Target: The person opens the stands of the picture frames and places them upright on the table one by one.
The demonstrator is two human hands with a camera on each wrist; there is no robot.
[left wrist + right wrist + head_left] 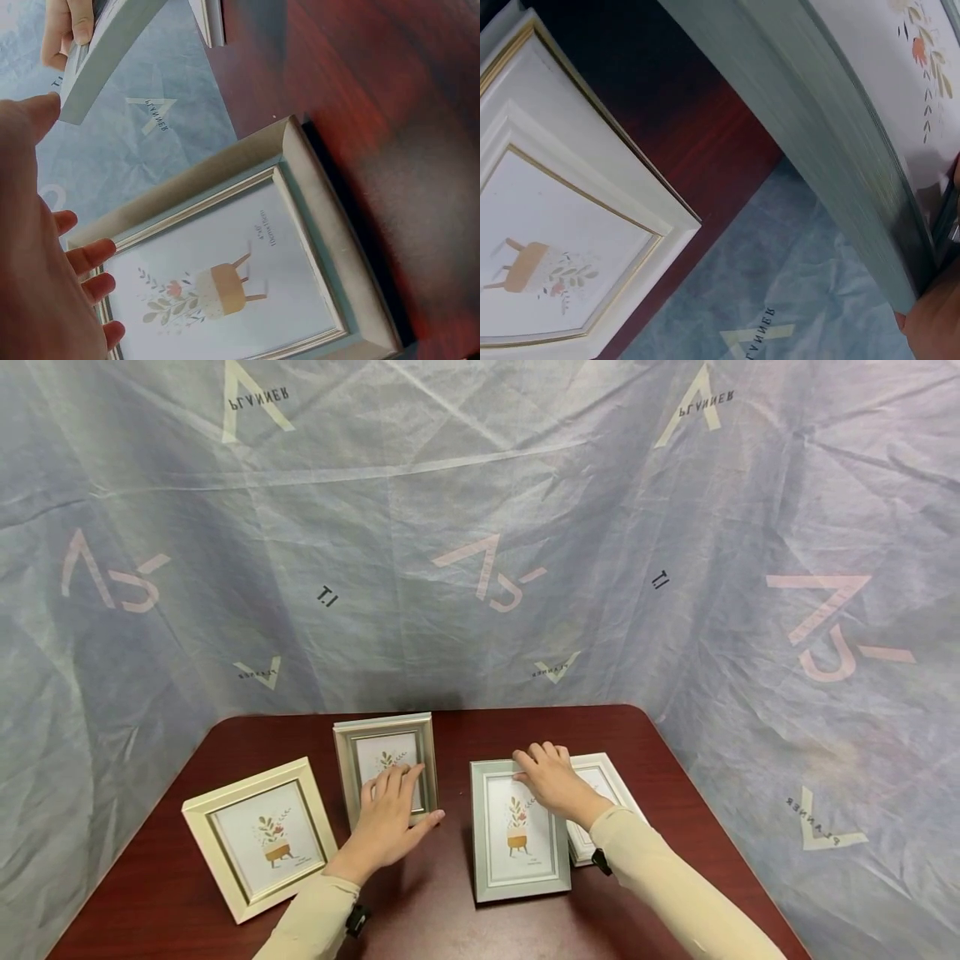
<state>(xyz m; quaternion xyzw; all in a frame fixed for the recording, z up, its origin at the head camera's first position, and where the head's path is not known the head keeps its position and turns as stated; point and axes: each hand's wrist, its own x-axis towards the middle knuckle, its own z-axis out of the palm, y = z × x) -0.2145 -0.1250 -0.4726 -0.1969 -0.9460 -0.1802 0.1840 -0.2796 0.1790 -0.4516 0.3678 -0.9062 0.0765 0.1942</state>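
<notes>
In the head view my right hand (555, 783) grips the upper right part of a grey-green picture frame (483, 835), which stands upright. Its wide moulding (817, 112) fills the upper right of the right wrist view. My left hand (386, 818) has its fingers spread in front of a champagne-coloured picture frame (347, 768) at the back. The left fingers (94, 255) lie over one side of that frame in the left wrist view; I cannot tell whether they touch it. A white picture frame (562, 105) stands partly hidden behind the grey-green one.
A cream-gold picture frame (217, 860) stands at the left, turned inward. All the frames stand on a dark red wooden table (427, 893). Grey printed cloth (480, 635) hangs behind and on both sides of the table.
</notes>
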